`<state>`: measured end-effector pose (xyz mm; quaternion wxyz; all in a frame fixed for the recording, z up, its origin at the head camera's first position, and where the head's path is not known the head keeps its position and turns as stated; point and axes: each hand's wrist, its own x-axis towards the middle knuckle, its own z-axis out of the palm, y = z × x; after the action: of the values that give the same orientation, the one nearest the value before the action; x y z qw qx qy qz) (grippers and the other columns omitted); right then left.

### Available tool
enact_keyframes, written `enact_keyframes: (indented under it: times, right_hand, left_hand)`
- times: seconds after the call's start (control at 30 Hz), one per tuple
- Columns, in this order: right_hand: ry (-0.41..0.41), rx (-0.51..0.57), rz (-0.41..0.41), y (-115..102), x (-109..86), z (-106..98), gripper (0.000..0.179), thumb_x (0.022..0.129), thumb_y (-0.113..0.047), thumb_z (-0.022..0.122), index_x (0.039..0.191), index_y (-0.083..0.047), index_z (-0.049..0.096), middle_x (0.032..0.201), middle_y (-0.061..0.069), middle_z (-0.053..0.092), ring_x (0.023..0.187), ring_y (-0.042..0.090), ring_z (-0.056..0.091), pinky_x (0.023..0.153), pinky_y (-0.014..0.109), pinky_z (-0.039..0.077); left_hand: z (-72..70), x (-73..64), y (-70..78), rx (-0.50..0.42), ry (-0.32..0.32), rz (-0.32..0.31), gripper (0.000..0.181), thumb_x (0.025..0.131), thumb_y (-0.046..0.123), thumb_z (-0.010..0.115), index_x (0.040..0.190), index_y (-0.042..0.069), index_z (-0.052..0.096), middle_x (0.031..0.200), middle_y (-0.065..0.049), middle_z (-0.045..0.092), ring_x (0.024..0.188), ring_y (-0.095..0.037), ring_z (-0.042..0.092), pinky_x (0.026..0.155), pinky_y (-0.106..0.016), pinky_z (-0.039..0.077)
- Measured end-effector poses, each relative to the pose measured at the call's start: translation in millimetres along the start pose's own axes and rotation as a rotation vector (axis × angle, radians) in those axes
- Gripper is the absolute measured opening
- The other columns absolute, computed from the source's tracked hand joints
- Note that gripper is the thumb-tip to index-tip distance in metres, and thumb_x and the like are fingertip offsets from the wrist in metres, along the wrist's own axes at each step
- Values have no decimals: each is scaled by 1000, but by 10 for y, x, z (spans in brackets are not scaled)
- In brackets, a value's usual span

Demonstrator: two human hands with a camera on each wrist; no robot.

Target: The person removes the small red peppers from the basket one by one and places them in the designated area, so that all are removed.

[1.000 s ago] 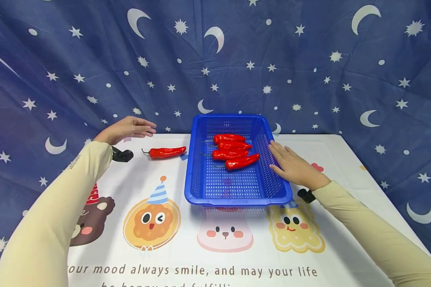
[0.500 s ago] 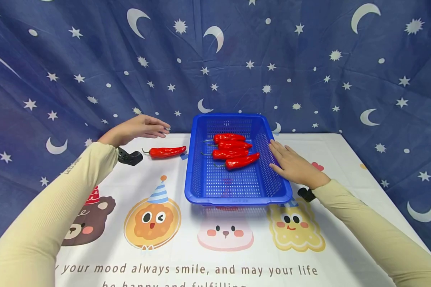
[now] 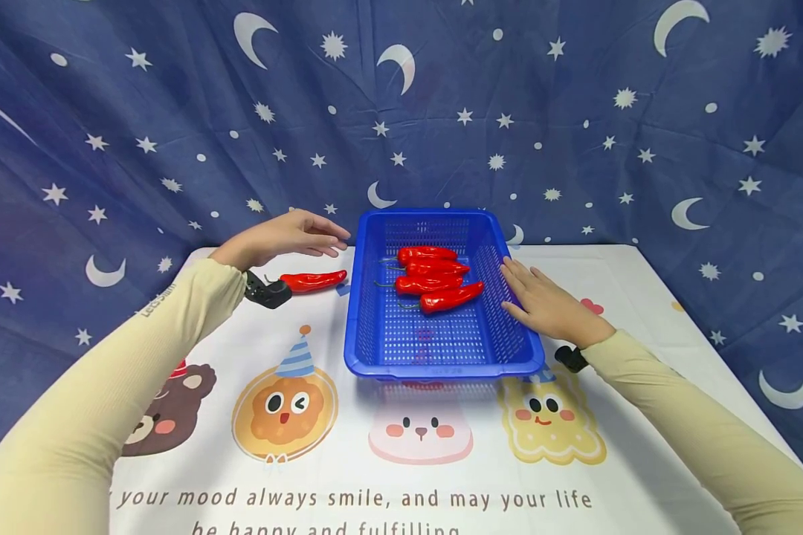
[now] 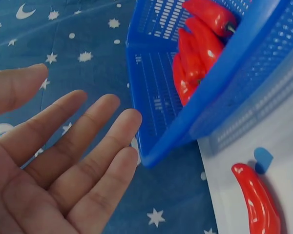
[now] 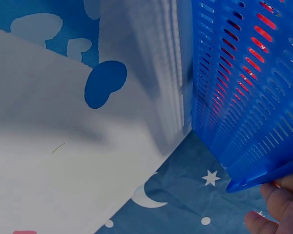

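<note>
My left hand (image 3: 294, 236) hovers beyond the left side of a blue perforated basket (image 3: 442, 371), its fingers extended and its palm bare in the left wrist view. Below that hand a single red chili pepper (image 3: 314, 281) lies on the table, its stem end partly hidden by a black wrist device. Inside the basket, several red chili peppers (image 3: 451, 297) lie in a row with green stems pointing left. My right hand (image 3: 545, 303) rests on the basket's right rim with fingers nearly straight. In the right wrist view its fingers (image 5: 283, 204) show right at that rim.
A white tablecloth (image 3: 308, 438) with cartoon figures and printed words covers the table. Close behind the table hangs a dark blue curtain (image 3: 442, 89) with moons and stars. Black devices (image 3: 268, 292) sit under both wrists.
My left hand has moved right, from left of the loose chili pepper to near the basket's left rim. My right hand stays on the right rim; basket and peppers have not moved.
</note>
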<state>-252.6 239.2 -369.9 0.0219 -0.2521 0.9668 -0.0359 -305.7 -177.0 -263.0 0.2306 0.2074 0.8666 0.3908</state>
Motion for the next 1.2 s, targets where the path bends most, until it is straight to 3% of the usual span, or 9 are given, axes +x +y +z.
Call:
enact_keyframes:
  times: [0.5, 1.2]
  right_hand:
    - [1, -5, 1, -5, 9, -4, 69, 97, -33, 42, 147, 6, 15, 156, 24, 11, 144, 40, 13, 116, 57, 11]
    - [8, -7, 2, -6, 4, -1, 69, 97, -34, 42, 147, 5, 15, 156, 23, 11, 144, 39, 13, 116, 56, 11]
  left_hand:
    - [287, 338, 147, 1, -18, 30, 41, 96, 17, 52, 133, 1, 50, 132, -20, 55, 116, -31, 58, 105, -42, 42]
    - [715, 899, 219, -62, -66, 3, 39, 95, 17, 55, 130, 2, 54, 129, -18, 58, 111, -29, 61, 101, -38, 45]
